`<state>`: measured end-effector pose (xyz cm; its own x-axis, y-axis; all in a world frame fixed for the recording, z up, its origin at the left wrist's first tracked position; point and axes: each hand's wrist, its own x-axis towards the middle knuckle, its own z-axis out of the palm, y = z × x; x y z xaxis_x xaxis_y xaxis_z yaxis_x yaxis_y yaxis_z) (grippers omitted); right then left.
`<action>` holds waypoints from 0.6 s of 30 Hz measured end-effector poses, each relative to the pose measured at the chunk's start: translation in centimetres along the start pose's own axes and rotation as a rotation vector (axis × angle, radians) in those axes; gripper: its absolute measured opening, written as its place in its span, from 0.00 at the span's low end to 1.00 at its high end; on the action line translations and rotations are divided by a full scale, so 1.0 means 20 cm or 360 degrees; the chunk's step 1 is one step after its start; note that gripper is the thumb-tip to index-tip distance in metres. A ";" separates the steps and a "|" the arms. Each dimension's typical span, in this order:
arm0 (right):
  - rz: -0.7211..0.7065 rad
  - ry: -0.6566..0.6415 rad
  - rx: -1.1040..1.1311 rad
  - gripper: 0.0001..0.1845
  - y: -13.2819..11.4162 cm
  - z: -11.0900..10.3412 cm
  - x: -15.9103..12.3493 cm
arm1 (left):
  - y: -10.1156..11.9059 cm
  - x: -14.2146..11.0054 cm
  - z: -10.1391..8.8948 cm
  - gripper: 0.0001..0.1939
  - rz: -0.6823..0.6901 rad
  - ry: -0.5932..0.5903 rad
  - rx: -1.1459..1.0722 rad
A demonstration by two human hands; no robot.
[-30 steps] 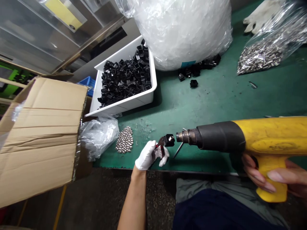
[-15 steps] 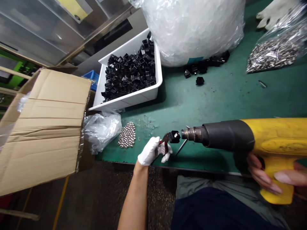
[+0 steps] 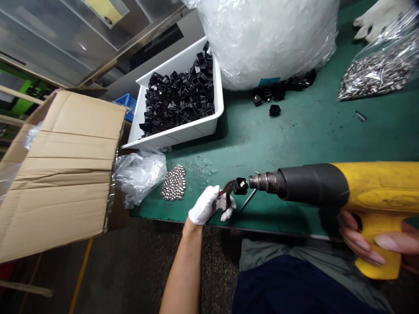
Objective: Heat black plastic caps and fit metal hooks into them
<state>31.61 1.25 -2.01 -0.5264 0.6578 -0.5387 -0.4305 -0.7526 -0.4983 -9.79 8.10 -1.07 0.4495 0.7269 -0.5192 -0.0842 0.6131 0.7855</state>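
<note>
Green surface: A workbench carries the job; the surface (image 3: 310, 135) sits slightly farther right in frame than a second ago, and since everything on it slid along, the cause looks to be the worn camera.
White tub: A heap of black pieces fills the tub (image 3: 186, 136), beyond the work.
Yellow heat gun: The heat gun (image 3: 376, 183) points its nozzle left; whether hot air is flowing cannot be told.
Right hand: The bare right hand (image 3: 393, 243) is wrapped around the gun's handle.
Left hand: The white-gloved left hand (image 3: 204, 206) is clamped on red-handled pliers (image 3: 228, 189).
Black piece: Gripped by the pliers, the black piece (image 3: 239, 186) remains just before the nozzle, its gap barely changed, suggesting a steady hold.
Metal fitting: The small fitting (image 3: 243, 184) on that piece faces the nozzle.
</note>
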 end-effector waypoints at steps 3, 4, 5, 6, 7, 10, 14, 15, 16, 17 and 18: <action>-0.0003 -0.0015 0.0000 0.20 0.00 0.00 0.00 | 0.00 0.00 0.00 0.38 0.0001 -0.0003 0.0004; -0.0002 -0.0025 -0.0001 0.19 -0.01 0.00 0.00 | 0.00 0.00 0.00 0.38 0.0002 -0.0003 0.0008; -0.0002 -0.0039 -0.0004 0.19 -0.01 0.00 0.00 | 0.00 0.00 0.00 0.38 0.0002 -0.0004 0.0012; 0.0001 -0.0057 -0.0007 0.19 -0.01 -0.01 0.00 | 0.00 0.00 0.00 0.38 0.0001 -0.0002 0.0016; 0.0003 -0.0080 -0.0011 0.19 -0.01 -0.02 0.01 | 0.00 0.00 0.00 0.38 -0.0001 0.0000 0.0019; 0.0009 -0.0233 -0.0049 0.18 0.00 -0.07 0.01 | 0.01 0.00 0.00 0.38 -0.0017 0.0004 0.0044; 0.0000 -0.0376 -0.0054 0.18 0.03 -0.13 0.02 | 0.03 0.00 0.02 0.40 -0.0034 -0.0003 0.0096; -0.0004 -0.0368 -0.0038 0.18 0.03 -0.13 0.02 | 0.03 0.00 0.02 0.40 -0.0028 -0.0003 0.0103; -0.0008 -0.0355 -0.0027 0.18 0.03 -0.14 0.02 | 0.03 0.00 0.03 0.40 -0.0019 0.0000 0.0107; -0.0008 -0.0353 -0.0023 0.17 0.04 -0.13 0.02 | 0.03 0.00 0.03 0.40 -0.0012 0.0002 0.0109; -0.0008 -0.0355 -0.0022 0.17 0.04 -0.13 0.02 | 0.03 0.00 0.03 0.40 -0.0008 0.0004 0.0107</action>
<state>33.06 1.01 -4.36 -0.6739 0.6375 -0.3734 -0.4243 -0.7477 -0.5108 -9.35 8.30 -0.36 0.4477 0.7245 -0.5240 -0.0217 0.5947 0.8037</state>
